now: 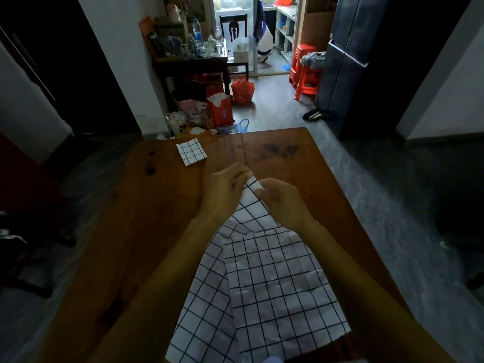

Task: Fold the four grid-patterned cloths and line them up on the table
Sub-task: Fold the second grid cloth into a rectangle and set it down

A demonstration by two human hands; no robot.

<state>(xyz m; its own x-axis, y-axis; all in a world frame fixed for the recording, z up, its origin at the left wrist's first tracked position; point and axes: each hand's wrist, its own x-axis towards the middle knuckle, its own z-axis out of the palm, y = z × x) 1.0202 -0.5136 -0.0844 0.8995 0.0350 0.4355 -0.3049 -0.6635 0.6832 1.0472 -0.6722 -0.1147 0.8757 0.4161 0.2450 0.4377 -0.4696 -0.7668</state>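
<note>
Over a wooden bench (131,231), two hands meet at the top corner of an unfolded grid-patterned cloth (262,284): the left hand (225,188) and the right hand (281,199) both pinch its raised point, fingers curled tight around the fabric. The cloth drapes from that corner down toward the bench's near edge (creases show across its squares). A small folded cloth (191,151) lies alone near the far edge, well apart from the hands.
</note>
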